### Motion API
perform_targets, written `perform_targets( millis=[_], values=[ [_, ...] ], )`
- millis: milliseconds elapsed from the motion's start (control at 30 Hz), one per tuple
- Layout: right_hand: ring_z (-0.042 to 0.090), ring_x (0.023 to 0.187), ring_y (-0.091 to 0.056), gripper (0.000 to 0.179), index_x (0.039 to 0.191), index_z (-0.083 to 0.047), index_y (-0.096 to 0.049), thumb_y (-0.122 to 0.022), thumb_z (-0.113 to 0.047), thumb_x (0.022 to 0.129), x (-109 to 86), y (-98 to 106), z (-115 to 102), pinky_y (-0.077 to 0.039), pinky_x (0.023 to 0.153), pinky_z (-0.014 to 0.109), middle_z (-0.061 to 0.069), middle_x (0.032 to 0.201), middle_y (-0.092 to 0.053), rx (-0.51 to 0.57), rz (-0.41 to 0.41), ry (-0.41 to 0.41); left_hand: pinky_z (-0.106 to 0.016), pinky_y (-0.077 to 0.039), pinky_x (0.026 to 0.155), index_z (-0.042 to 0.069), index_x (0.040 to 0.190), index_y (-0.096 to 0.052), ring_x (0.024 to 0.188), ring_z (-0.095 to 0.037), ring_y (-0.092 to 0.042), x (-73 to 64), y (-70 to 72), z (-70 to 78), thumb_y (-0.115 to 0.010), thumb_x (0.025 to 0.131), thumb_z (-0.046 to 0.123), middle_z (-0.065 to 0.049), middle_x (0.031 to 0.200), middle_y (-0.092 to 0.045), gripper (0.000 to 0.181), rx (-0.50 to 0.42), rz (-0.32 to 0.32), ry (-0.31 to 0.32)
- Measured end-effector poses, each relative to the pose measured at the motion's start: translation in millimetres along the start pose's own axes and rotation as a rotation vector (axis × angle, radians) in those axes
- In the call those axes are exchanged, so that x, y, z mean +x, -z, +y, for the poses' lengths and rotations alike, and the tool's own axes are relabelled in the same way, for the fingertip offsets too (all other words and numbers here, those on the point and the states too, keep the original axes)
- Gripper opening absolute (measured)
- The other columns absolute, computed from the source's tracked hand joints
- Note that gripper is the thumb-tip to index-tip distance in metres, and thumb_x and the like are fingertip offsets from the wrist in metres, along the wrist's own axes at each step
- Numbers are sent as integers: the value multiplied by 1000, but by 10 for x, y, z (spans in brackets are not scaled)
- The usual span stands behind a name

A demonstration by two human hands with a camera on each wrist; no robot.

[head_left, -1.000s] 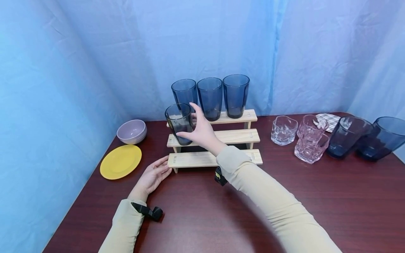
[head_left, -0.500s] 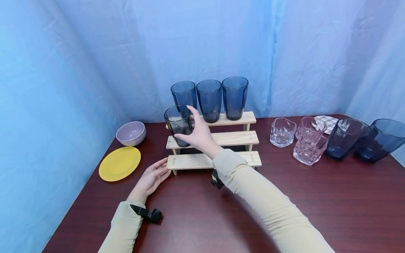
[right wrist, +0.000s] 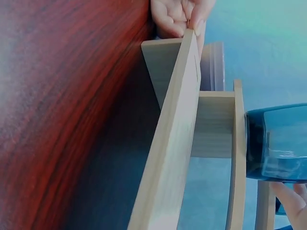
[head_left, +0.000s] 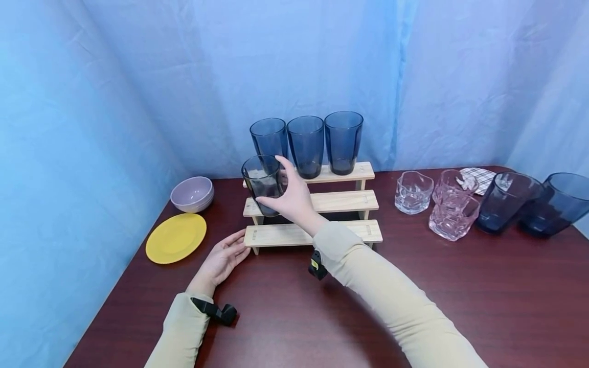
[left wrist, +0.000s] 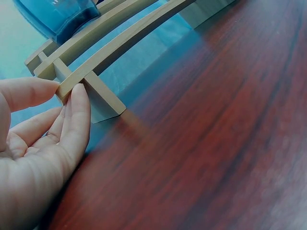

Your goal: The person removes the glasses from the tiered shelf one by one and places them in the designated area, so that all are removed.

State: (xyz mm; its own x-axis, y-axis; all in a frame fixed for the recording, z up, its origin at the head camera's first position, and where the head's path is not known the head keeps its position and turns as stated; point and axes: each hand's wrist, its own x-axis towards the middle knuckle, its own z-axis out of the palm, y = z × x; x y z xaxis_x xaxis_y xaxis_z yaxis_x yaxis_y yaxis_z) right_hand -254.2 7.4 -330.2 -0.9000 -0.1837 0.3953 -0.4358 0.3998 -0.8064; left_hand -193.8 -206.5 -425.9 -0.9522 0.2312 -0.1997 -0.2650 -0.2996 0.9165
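Observation:
A three-tier wooden shelf stand [head_left: 322, 202] stands on the dark red table. My right hand [head_left: 296, 202] holds a dark blue glass [head_left: 263, 186] upright at the left end of the middle tier, fingers behind it and thumb in front. The base of this glass rests at the board in the right wrist view. On the top tier stand three blue glasses [head_left: 306, 145] in a row. My left hand [head_left: 225, 258] pinches the left end of the lowest board [left wrist: 76, 81] between thumb and fingers.
A stack of lilac bowls [head_left: 192, 193] and a yellow plate [head_left: 176, 238] lie left of the stand. To its right are a clear tumbler [head_left: 413, 193], pink tumblers [head_left: 453, 217], two more dark blue glasses [head_left: 506, 202] and a checked mat [head_left: 483, 179]. Blue curtains [head_left: 294, 56] hang behind.

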Motion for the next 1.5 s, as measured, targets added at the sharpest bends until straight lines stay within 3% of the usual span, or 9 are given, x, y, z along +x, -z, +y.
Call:
perform_targets(
  millis=[300, 667, 900, 1233, 1500],
  values=[
    [22, 110, -57, 94, 144, -28, -32, -86, -25, 67, -176, 140, 5, -53, 84, 40, 8, 124, -57, 90, 6, 25, -17, -50, 86, -2, 150, -15, 96, -3, -61, 10, -13, 6, -38, 97, -6, 5, 112, -55, 58, 2, -1, 6],
    [23, 108, -58, 93, 143, -22, -35, -87, -19, 65, -353, 271, 28, -49, 90, 44, 10, 118, -62, 124, 27, 57, -18, -50, 86, -3, 149, -15, 96, -3, -61, -18, -10, -9, -38, 96, -6, 7, 109, -58, 58, -4, -2, 14],
    [26, 114, -56, 94, 142, -24, -35, -87, -15, 65, -492, 475, 32, -56, 75, 42, 10, 120, -59, 159, 12, 73, -17, -50, 85, -4, 149, -15, 95, -3, -61, 6, -5, -8, -37, 96, -7, 7, 108, -59, 57, -3, -13, -3],
    [24, 113, -55, 96, 140, -22, -37, -87, -3, 61, -745, 760, 58, -56, 80, 41, 10, 118, -59, 216, -9, 69, -18, -51, 84, -4, 149, -15, 92, -3, -62, 12, -11, 17, -36, 96, -7, 7, 105, -60, 57, -8, 6, -4],
    [26, 118, -53, 95, 140, -16, -36, -86, 1, 61, -961, 935, 99, -55, 83, 39, 12, 124, -56, 169, -43, 64, -18, -51, 85, -4, 149, -16, 94, -3, -61, 20, -4, -3, -37, 97, -7, 7, 106, -59, 57, -4, 5, -9]
  ],
)
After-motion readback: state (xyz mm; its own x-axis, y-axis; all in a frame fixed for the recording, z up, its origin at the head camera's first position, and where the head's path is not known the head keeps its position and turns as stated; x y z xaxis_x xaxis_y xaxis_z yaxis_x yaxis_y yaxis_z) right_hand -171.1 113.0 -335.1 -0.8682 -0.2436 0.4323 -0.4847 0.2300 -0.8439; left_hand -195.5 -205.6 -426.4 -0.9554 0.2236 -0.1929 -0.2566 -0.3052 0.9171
